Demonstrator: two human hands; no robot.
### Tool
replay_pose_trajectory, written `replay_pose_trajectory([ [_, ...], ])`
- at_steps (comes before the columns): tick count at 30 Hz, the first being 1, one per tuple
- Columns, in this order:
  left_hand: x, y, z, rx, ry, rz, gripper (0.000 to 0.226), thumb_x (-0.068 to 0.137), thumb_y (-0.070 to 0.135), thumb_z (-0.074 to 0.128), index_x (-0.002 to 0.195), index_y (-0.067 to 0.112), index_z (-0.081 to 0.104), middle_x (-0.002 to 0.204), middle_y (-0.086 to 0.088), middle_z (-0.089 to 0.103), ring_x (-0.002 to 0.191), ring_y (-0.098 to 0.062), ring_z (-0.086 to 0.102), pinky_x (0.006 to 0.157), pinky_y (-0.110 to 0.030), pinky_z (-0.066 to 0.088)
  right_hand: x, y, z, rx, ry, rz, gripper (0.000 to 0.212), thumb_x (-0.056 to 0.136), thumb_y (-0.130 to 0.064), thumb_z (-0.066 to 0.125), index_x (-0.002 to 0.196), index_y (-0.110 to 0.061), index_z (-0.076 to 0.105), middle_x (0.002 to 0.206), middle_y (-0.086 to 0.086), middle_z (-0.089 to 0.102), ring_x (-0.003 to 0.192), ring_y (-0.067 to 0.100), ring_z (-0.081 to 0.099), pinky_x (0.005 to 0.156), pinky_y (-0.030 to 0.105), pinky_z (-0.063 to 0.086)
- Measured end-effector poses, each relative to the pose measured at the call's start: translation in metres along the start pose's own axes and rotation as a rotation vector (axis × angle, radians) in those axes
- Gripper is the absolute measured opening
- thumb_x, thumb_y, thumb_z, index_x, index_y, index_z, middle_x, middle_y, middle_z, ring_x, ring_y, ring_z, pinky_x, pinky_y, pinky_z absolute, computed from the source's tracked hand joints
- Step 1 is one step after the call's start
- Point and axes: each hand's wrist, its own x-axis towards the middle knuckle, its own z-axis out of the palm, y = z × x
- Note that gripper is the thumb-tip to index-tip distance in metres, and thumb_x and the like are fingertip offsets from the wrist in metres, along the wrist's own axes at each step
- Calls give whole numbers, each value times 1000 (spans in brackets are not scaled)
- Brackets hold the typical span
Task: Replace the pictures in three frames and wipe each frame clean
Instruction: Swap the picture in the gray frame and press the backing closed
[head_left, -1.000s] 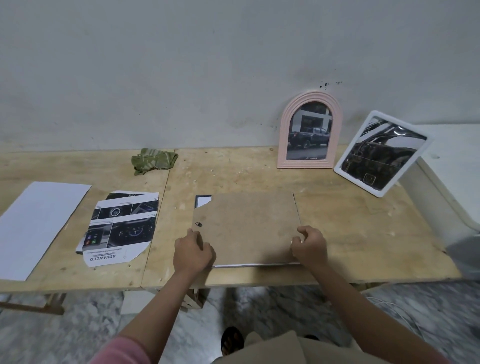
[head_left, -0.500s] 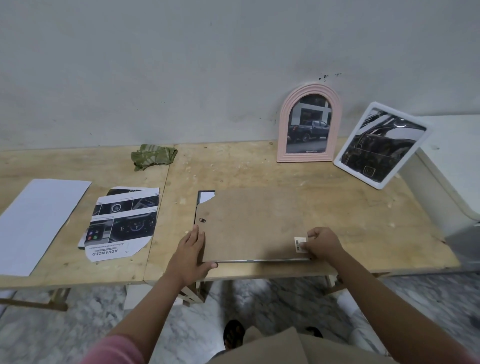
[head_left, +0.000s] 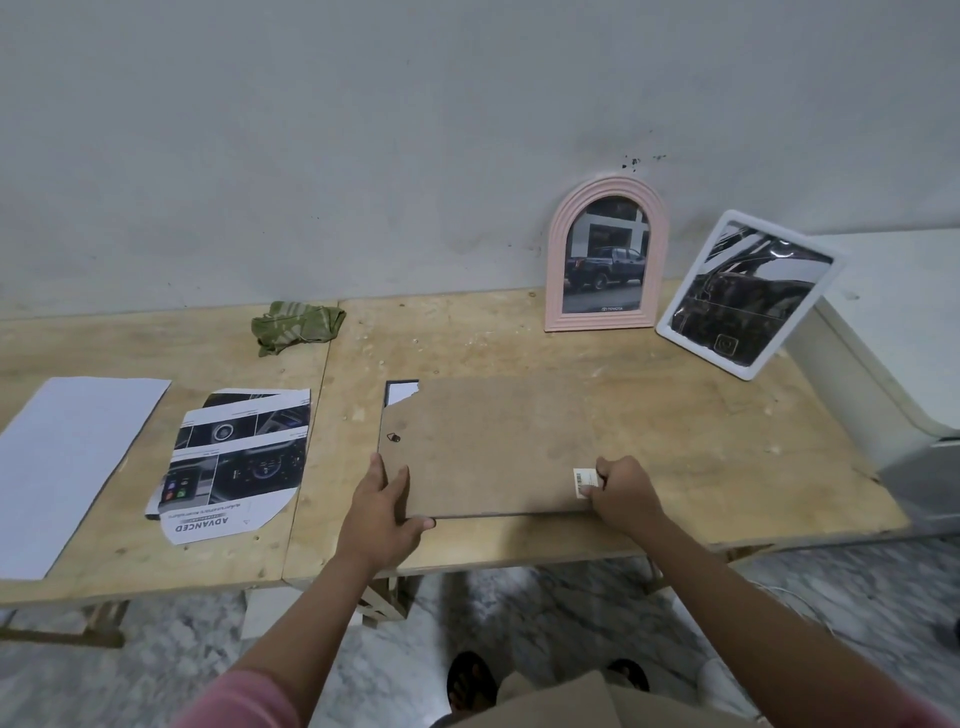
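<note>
A frame lies face down on the wooden table (head_left: 727, 457), its brown backing board (head_left: 488, 447) up, with a broken far-left corner showing white paper. My left hand (head_left: 382, 506) holds the board's near-left corner, thumb under the front edge. My right hand (head_left: 621, 493) grips the near-right corner beside a barcode sticker (head_left: 583, 480). A pink arched frame (head_left: 607, 254) with a truck picture leans on the wall. A white rectangular frame (head_left: 748, 293) with a dark picture leans to its right. A green cloth (head_left: 296, 325) lies crumpled at the back.
A cut car-brochure picture (head_left: 236, 462) lies left of the board, and a blank white sheet (head_left: 67, 462) lies further left. A white appliance (head_left: 893, 332) stands against the table's right end. Marble floor and my feet show below the front edge.
The left hand opened from a fist on the board to hold its left corner. The right hand slid to the near-right corner, uncovering the barcode sticker. The board sits slightly nearer the edge.
</note>
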Motion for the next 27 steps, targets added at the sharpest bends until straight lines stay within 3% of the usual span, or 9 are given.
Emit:
replay_pose_trajectory([
  [5,1,-1,3,114,-27,34,87,83,53,61,149,9,25,158,-19,-2,147,-31,1,117,-38,16,2,0,-1,-23,16,7,28,80,-31,69,87,-9,54,104,17,53,98,33,56,71,31,42],
  [7,2,2,3,213,-33,54,85,85,55,55,148,8,23,158,-19,1,147,-34,1,117,-43,16,4,-2,-1,-70,8,-44,39,79,-25,69,110,-4,53,128,21,46,115,34,50,88,36,46],
  [9,3,5,3,295,-35,101,82,89,55,49,148,7,19,159,-17,3,147,-33,2,117,-47,13,7,-5,0,-213,-94,-180,72,82,-16,60,144,-2,25,155,19,13,141,33,21,109,41,32],
  [12,2,5,6,367,-85,186,79,95,51,36,151,8,0,159,-15,-4,147,-32,-2,118,-42,8,7,-14,3,-372,-241,-266,75,88,-6,46,149,-4,2,158,14,-9,146,29,-5,115,46,20],
  [19,5,4,8,392,-138,183,74,97,48,34,152,12,0,159,-12,-7,147,-29,-7,116,-37,26,5,-10,5,-469,-249,-292,72,93,-10,40,149,-5,-3,158,11,-11,146,23,-5,115,41,18],
  [22,6,11,4,364,-57,187,84,87,66,37,148,8,26,157,-16,16,147,-30,11,109,-40,36,7,-19,6,-538,-222,-234,77,88,-16,48,149,-1,4,158,16,-1,146,26,5,114,41,22],
  [24,12,19,2,368,39,241,87,79,75,38,125,3,55,143,-21,43,136,-32,36,107,-40,37,9,-30,6,-550,-73,-300,58,80,-13,52,132,8,40,139,27,40,129,35,42,102,41,41],
  [25,18,22,3,369,91,272,85,78,75,37,114,2,62,135,-20,52,129,-32,45,107,-40,37,15,-38,5,-527,31,-347,38,70,-8,53,103,9,60,107,28,59,99,38,61,84,41,52],
  [27,32,30,4,349,146,313,80,80,72,38,109,2,62,129,-18,57,123,-32,49,106,-42,38,25,-49,2,-434,99,-361,12,52,-8,50,58,0,57,59,19,53,51,32,56,48,33,51],
])
